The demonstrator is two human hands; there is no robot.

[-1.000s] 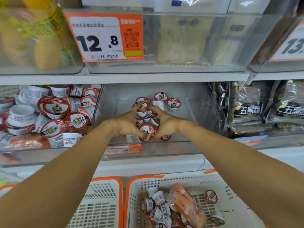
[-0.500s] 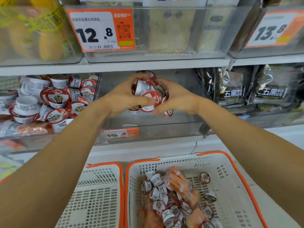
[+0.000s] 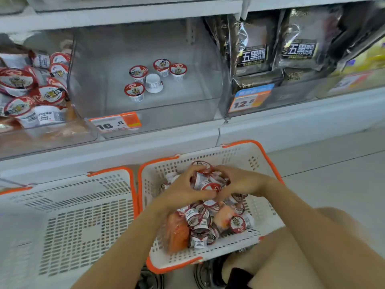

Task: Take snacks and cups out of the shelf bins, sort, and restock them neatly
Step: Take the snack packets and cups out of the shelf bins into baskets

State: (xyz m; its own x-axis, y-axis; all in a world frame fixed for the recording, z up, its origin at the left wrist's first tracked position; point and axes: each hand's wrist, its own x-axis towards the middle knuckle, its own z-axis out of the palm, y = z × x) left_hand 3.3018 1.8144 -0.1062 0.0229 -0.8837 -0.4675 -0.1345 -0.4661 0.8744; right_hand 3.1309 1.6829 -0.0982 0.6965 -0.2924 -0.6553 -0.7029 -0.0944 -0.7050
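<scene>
Both hands are cupped together over the right basket (image 3: 258, 157), clutching a bunch of cups (image 3: 205, 181) between them. Left hand (image 3: 183, 189) has its fingers curled round the left side of the bunch; right hand (image 3: 241, 182) is curled round the right side. Fingertips nearly meet above and below the bunch.

Cups are small, white-walled, with round foil lids: red rim, white centre, small cartoon figure. Side labels carry a barcode and fine print, too small to read.

The right basket, white perforated plastic with an orange rim, holds a loose pile of cups (image 3: 200, 224), lying at all angles, mixed with orange snack packs (image 3: 177, 232). The left basket (image 3: 68, 226), same type, sits just beside it.

On the shelf, the middle clear bin (image 3: 166, 119) has five leftover cups (image 3: 154, 77) toward the back: four lid-up, one flipped white bottom up. Its price tag (image 3: 115, 123) reads 16.8. The left bin (image 3: 68, 132) is heaped with the same cups (image 3: 35, 88), some bigger in frame. The right bins hold dark foil bags (image 3: 255, 49) with white Chinese lettering, and a tag (image 3: 248, 101) reading 12-something, blurred.
</scene>
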